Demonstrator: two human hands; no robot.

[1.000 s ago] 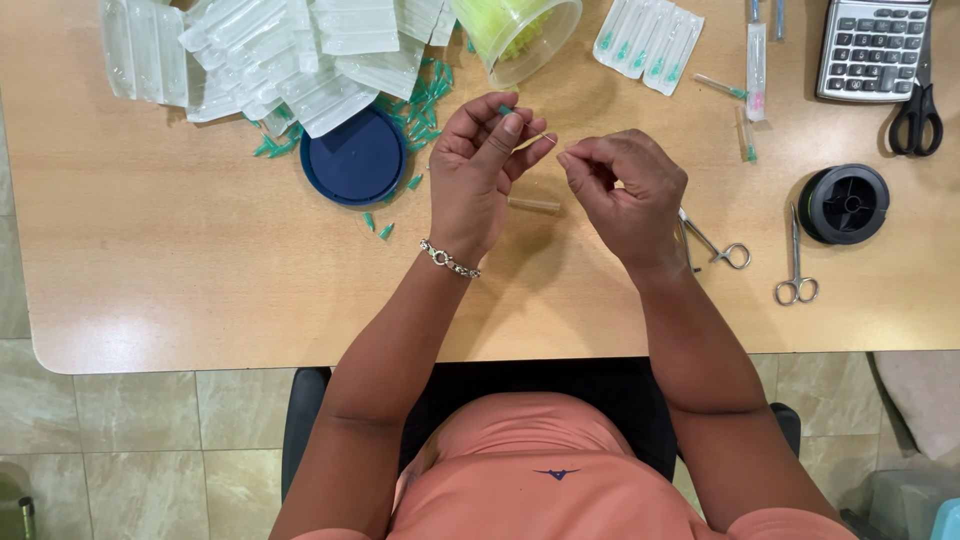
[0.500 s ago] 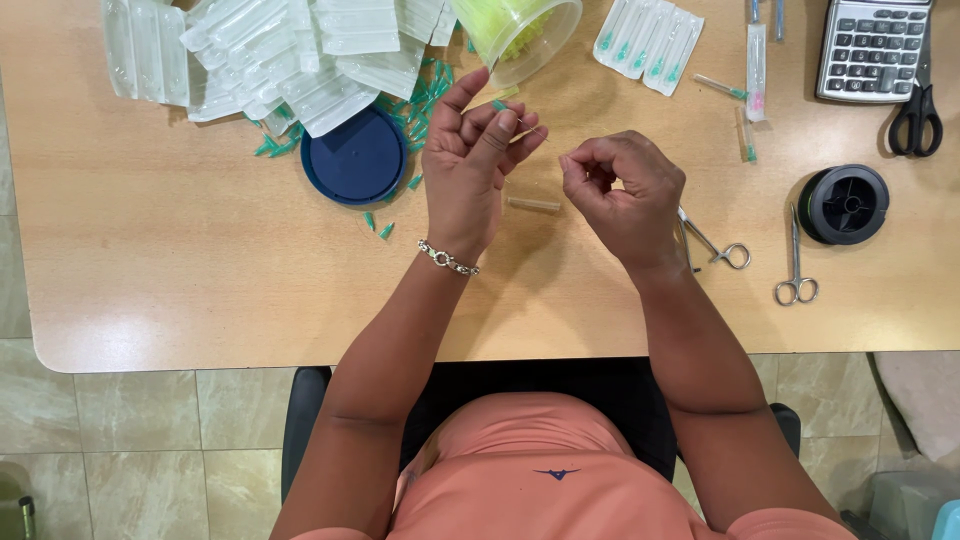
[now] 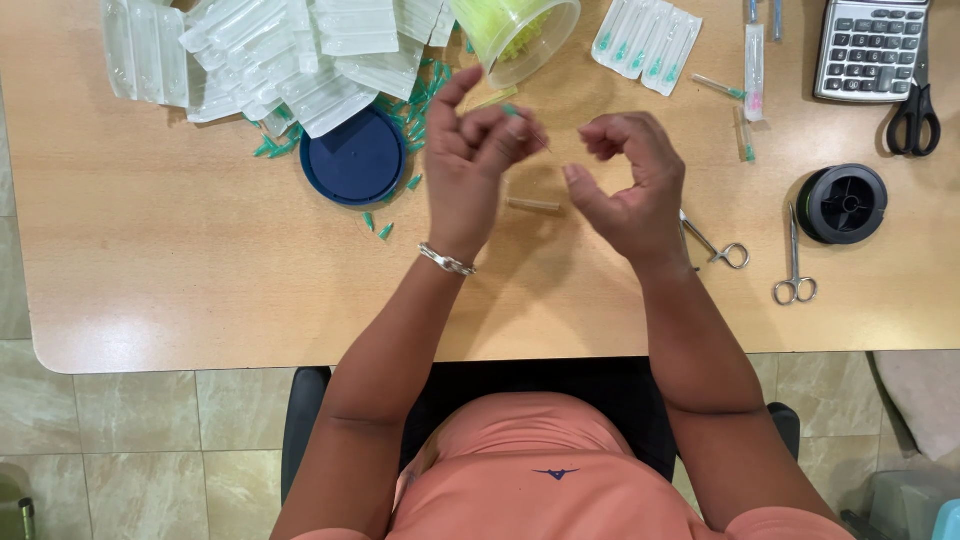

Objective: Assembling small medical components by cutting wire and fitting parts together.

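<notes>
Above the wooden bench (image 3: 150, 260), the left hand (image 3: 475, 165) pinches a thin needle (image 3: 528, 124) with a green hub; the right hand (image 3: 630, 180) hovers just beside, fingers curled, holding nothing visible, near a yellow-green cup (image 3: 520, 35).

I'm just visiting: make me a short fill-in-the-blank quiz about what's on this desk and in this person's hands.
1. The left hand pinches a thin needle with a ____ hub.
2. The round lid beside the loose caps is dark ____.
3. The black-handled scissors lie beside the ____.
4. The bracelet sits on the ____ wrist.

Missing words: green; blue; calculator; left
</notes>
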